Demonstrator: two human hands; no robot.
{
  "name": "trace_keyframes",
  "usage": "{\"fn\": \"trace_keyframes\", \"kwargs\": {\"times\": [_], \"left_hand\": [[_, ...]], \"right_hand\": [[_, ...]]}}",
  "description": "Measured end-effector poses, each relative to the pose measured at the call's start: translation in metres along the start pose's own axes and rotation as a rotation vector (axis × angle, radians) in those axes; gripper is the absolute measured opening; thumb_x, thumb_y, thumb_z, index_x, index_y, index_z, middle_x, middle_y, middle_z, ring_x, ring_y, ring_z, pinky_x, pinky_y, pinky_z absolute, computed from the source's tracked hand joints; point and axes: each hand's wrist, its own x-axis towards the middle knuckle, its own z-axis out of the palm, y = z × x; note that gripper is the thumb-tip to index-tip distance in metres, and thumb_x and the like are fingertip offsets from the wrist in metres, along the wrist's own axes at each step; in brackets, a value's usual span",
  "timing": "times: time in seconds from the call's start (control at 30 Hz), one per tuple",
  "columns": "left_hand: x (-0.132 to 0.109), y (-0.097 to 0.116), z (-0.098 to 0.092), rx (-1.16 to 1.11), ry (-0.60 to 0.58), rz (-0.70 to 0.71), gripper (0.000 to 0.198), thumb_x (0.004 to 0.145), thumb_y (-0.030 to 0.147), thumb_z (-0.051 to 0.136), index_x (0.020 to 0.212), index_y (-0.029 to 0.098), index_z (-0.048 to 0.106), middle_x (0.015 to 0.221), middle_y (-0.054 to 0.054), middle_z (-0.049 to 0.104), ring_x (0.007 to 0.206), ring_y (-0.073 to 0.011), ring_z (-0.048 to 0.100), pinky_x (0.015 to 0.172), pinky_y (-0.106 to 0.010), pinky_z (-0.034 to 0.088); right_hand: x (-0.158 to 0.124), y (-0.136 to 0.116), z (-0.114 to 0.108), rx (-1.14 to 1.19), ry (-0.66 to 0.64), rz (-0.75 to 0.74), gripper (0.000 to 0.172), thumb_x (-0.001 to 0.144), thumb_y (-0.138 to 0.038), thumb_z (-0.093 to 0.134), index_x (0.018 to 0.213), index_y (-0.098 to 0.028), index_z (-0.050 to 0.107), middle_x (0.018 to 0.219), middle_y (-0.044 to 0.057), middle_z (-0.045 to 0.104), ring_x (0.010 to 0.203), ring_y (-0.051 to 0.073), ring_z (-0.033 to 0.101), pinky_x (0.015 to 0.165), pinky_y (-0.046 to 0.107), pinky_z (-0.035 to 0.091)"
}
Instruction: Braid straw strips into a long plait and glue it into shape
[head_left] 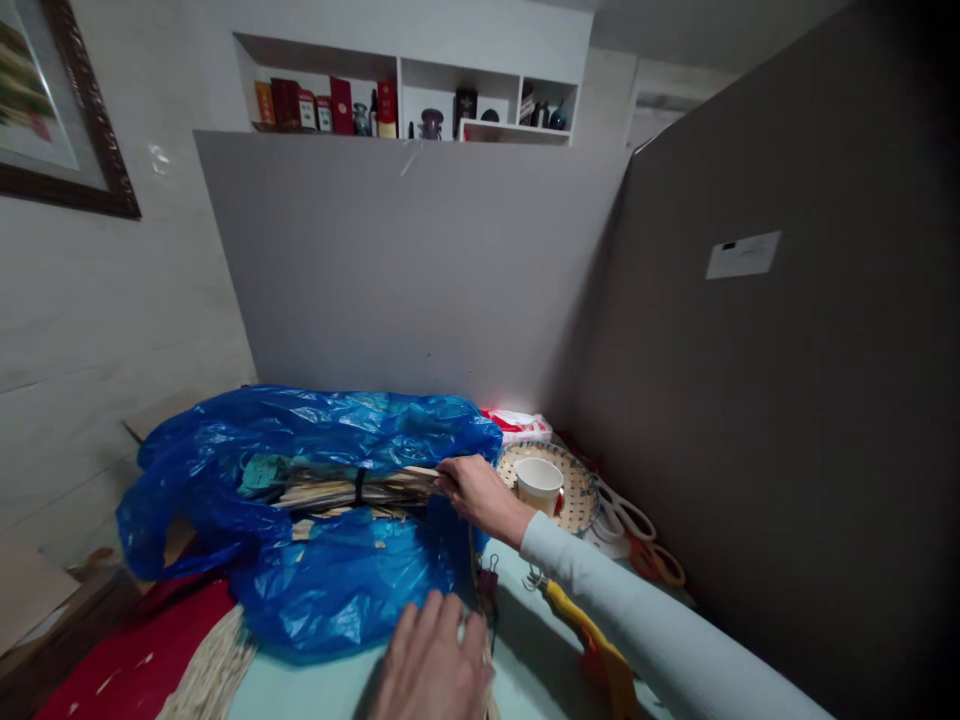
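Observation:
A large blue plastic bag (315, 500) lies open on the pale green table (525, 650). Inside it rests a bundle of tan strips (352, 490) tied with a dark band. My right hand (480, 495) reaches in from the right and pinches the end of that bundle at the bag's mouth. My left hand (431, 660) lies flat at the bottom edge, fingers spread, pressing on the table and the bag's near edge.
A woven tray (581, 500) with a white paper cup (538, 485) stands right of the bag. Scissors with white and orange handles (637, 530) lie beside it, a yellow tool (592, 640) nearer me. Grey partition boards wall the back and right. Red cloth (135, 660) lies left.

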Motion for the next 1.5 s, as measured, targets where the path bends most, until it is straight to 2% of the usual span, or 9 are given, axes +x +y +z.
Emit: {"fn": "trace_keyframes", "kwargs": {"times": [0.13,0.27,0.5,0.63,0.9,1.07,1.13,1.23,1.5], "left_hand": [[0.045,-0.055,-0.029,0.130,0.139,-0.087,0.032,0.096,0.017,0.041,0.116,0.016,0.066,0.111,-0.015,0.070,0.103,-0.0291,0.064,0.088,-0.043,0.051],[0.090,-0.108,-0.028,0.272,0.269,-0.226,0.034,0.094,0.026,0.055,0.126,0.016,0.055,0.119,-0.011,0.063,0.105,-0.0256,0.063,0.086,-0.046,0.054],[0.126,-0.141,-0.012,0.384,0.276,-0.266,0.033,0.091,0.032,0.061,0.120,0.018,0.059,0.121,-0.009,0.063,0.100,-0.0233,0.064,0.083,-0.044,0.056],[0.139,-0.158,-0.013,0.401,0.255,-0.297,0.032,0.091,0.032,0.061,0.120,0.017,0.059,0.120,-0.009,0.063,0.099,-0.0229,0.065,0.082,-0.043,0.056],[0.127,-0.129,-0.036,0.479,0.256,-0.192,0.028,0.092,0.031,0.059,0.116,0.016,0.060,0.113,-0.008,0.065,0.095,-0.0223,0.065,0.080,-0.042,0.055],[0.132,-0.115,-0.058,0.539,0.311,0.009,0.055,0.092,0.013,0.040,0.147,0.013,0.036,0.147,-0.023,0.038,0.138,-0.0376,0.034,0.106,-0.051,0.034],[0.135,-0.122,-0.051,0.549,0.246,0.070,0.062,0.086,0.007,0.043,0.146,0.017,0.039,0.145,-0.021,0.044,0.139,-0.0380,0.034,0.110,-0.056,0.026],[0.130,-0.134,-0.032,0.526,0.134,0.078,0.065,0.081,0.001,0.038,0.144,0.014,0.044,0.116,-0.023,0.065,0.107,-0.0386,0.063,0.091,-0.055,0.044],[0.091,-0.134,-0.006,0.343,0.116,0.055,0.061,0.077,0.002,0.037,0.136,0.009,0.055,0.132,-0.027,0.055,0.118,-0.0412,0.057,0.095,-0.052,0.045]], "right_hand": [[0.001,-0.001,0.000,-0.031,-0.008,0.018,0.029,0.095,-0.032,0.058,0.119,-0.016,0.059,0.117,0.009,0.062,0.099,0.021,0.063,0.083,0.041,0.054],[0.003,-0.007,-0.001,-0.043,0.016,0.027,0.028,0.095,-0.033,0.058,0.118,-0.016,0.059,0.116,0.008,0.062,0.097,0.021,0.064,0.082,0.040,0.054],[-0.020,-0.002,-0.048,-0.012,0.194,0.060,0.013,0.083,-0.012,0.060,0.073,-0.013,0.067,0.075,0.008,0.067,0.081,0.023,0.062,0.078,0.035,0.044],[-0.067,0.024,-0.088,0.097,0.338,0.142,0.024,0.091,-0.022,0.047,0.081,-0.013,0.067,0.077,0.008,0.066,0.069,0.019,0.058,0.064,0.029,0.040],[-0.156,0.038,-0.055,1.008,0.392,0.292,0.038,0.081,-0.053,0.062,0.070,-0.017,0.057,0.060,-0.001,0.051,0.053,0.011,0.042,0.049,0.023,0.031],[-0.168,0.037,-0.028,1.102,0.421,0.308,0.040,0.078,-0.055,0.063,0.070,-0.017,0.054,0.061,-0.001,0.053,0.051,0.010,0.043,0.051,0.023,0.034],[-0.169,0.038,-0.021,1.108,0.437,0.311,0.038,0.077,-0.054,0.064,0.071,-0.017,0.056,0.060,-0.001,0.052,0.052,0.010,0.044,0.051,0.023,0.034],[-0.168,0.040,-0.008,1.113,0.460,0.315,0.033,0.076,-0.048,0.065,0.069,-0.017,0.055,0.058,-0.003,0.051,0.051,0.010,0.044,0.051,0.023,0.033],[-0.164,0.043,0.012,1.153,0.506,0.356,0.017,0.081,-0.034,0.056,0.077,-0.018,0.051,0.061,-0.001,0.059,0.051,0.010,0.053,0.051,0.021,0.040]]}}
